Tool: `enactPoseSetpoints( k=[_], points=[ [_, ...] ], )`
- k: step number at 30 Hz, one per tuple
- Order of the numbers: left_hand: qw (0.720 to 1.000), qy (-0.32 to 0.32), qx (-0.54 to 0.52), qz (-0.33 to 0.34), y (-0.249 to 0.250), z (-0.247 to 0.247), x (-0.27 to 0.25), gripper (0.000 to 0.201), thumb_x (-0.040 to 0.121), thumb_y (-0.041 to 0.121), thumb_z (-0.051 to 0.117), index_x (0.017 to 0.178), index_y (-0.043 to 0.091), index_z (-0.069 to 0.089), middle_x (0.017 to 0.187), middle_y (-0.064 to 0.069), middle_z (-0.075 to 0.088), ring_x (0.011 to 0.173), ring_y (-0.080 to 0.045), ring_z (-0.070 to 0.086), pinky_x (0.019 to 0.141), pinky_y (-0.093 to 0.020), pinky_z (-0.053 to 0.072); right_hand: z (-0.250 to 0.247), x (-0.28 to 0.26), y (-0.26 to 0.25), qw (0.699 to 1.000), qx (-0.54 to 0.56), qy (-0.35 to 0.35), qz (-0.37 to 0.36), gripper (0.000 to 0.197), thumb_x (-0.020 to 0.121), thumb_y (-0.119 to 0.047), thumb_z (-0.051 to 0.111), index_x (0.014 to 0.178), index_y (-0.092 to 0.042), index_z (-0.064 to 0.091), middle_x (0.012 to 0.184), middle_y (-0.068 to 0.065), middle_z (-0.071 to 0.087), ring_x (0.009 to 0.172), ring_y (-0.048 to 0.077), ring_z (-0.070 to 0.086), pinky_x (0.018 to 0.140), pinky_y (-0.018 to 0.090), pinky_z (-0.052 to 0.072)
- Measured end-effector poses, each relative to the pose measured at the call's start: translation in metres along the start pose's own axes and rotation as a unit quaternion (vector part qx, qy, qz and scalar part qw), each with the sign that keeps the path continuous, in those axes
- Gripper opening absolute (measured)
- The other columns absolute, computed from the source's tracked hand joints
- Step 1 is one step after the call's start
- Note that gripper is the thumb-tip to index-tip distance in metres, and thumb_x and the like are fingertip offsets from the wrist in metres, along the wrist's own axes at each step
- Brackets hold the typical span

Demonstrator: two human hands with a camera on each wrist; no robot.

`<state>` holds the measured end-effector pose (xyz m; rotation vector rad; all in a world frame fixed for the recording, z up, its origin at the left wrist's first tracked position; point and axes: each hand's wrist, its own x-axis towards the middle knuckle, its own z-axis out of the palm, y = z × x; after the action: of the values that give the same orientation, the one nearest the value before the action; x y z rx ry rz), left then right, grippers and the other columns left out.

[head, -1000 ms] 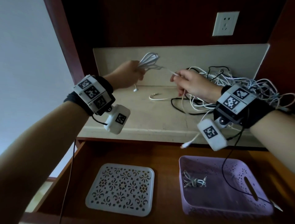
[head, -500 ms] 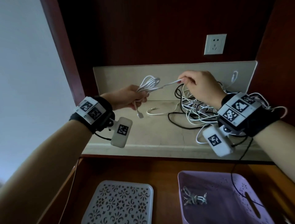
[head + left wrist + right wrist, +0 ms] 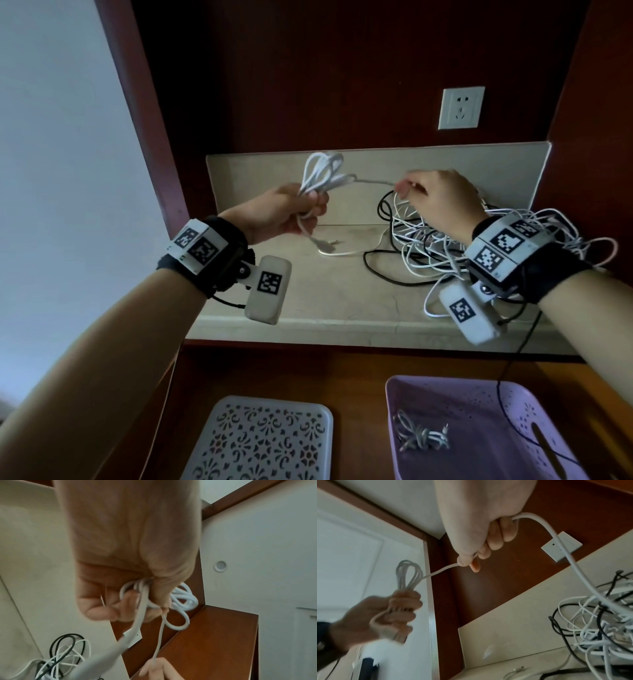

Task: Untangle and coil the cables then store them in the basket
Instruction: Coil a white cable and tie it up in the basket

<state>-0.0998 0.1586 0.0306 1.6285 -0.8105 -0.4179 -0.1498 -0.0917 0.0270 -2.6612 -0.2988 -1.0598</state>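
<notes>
A person's left hand [image 3: 281,214] closes its grip around a bundle of looped thin white cable [image 3: 322,171], fingers curled tight over the gathered strands, the loops standing up above the fist and a plug end hanging below it. The right hand [image 3: 442,198] pinches the same cable's free run between thumb and fingertips [image 3: 475,564], the strand stretched nearly level between the two hands. Both hands are raised above the pale stone counter [image 3: 308,294], left of a tangled heap of white and black cables [image 3: 431,253] lying against the counter's back panel under the right wrist. Below the counter's front edge, a lilac perforated plastic basket [image 3: 582,404] sits on the brown wooden shelf [image 3: 359,377], with one small grey coiled cable [image 3: 419,435] inside; a white openwork plastic lid [image 3: 260,442] lies left of the basket
</notes>
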Motion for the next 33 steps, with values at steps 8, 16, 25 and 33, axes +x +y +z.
enactPoseSetpoints(
  k=[8, 16, 25, 33],
  points=[
    [0.964, 0.206, 0.159, -0.061, 0.000, 0.008, 0.010, 0.028, 0.100, 0.015, 0.039, 0.076, 0.014, 0.052, 0.067, 0.002, 0.051, 0.049, -0.010, 0.038, 0.046, -0.021, 0.031, -0.015, -0.006, -0.042, 0.913, -0.212, -0.072, -0.340, 0.032, 0.082, -0.020, 0.043, 0.051, -0.017, 0.047, 0.041, -0.002, 0.043, 0.031, 0.019, 0.035, 0.052, 0.010, 0.002],
    [0.988, 0.118, -0.044, -0.092, 0.009, 0.010, 0.005, 0.028, 0.099, 0.012, 0.031, 0.078, 0.016, 0.048, 0.053, 0.009, 0.048, 0.045, -0.006, 0.036, 0.051, -0.020, 0.030, -0.029, 0.015, -0.073, 0.925, -0.189, -0.032, -0.327, 0.037, 0.085, -0.026, 0.040, 0.053, -0.015, 0.056, 0.044, -0.004, 0.047, 0.035, 0.017, 0.036, 0.054, 0.009, 0.006],
    [0.934, 0.095, -0.344, 0.008, 0.021, -0.003, -0.008, 0.027, 0.091, 0.010, 0.033, 0.072, 0.019, 0.050, 0.057, 0.011, 0.045, 0.043, -0.002, 0.031, 0.054, -0.016, 0.032, -0.019, 0.020, -0.057, 0.918, -0.309, -0.143, -0.205, 0.031, 0.099, -0.020, 0.035, 0.108, -0.024, 0.065, 0.080, 0.002, 0.063, 0.073, 0.021, 0.055, 0.062, 0.026, 0.032],
    [0.959, 0.256, 0.021, -0.121, 0.003, 0.003, 0.003, 0.027, 0.094, 0.007, 0.037, 0.071, 0.017, 0.047, 0.059, 0.004, 0.049, 0.032, -0.003, 0.033, 0.039, -0.015, 0.025, -0.016, 0.014, -0.069, 0.903, -0.212, -0.032, -0.373, 0.029, 0.079, -0.016, 0.048, 0.054, -0.017, 0.064, 0.043, -0.006, 0.041, 0.035, 0.016, 0.038, 0.055, 0.010, -0.001]
  ],
)
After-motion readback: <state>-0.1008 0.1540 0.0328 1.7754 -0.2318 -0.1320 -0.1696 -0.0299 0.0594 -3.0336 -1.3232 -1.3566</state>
